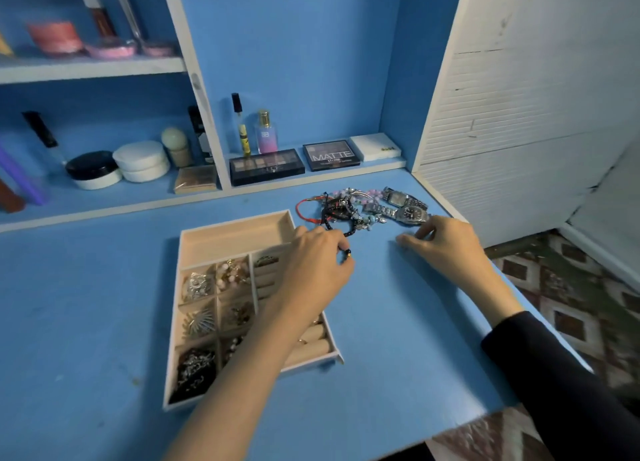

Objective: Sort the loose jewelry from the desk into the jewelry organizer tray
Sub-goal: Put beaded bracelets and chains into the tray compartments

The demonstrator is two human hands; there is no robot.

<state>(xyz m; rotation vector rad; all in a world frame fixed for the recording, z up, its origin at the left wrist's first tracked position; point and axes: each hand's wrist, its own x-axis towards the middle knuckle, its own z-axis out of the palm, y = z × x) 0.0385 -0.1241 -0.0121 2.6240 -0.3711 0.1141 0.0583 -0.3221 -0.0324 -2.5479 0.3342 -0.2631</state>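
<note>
Fingers of the left hand [313, 263] pinch a black beaded bracelet [341, 230] trailing toward the tangled pile [360, 207]; right hand [446, 242] rests spread on the matte desk [398, 322].

left hand [317, 259] pinches a black beaded bracelet [341, 225] beside the organizer tray [194, 233].

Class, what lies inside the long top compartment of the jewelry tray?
The long top compartment of the tray looks bare: only its beige lining shows. The left hand covers its right corner, so that part cannot be checked.

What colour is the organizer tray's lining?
Pale beige, on the organizer tray, seen in the head view.
</note>
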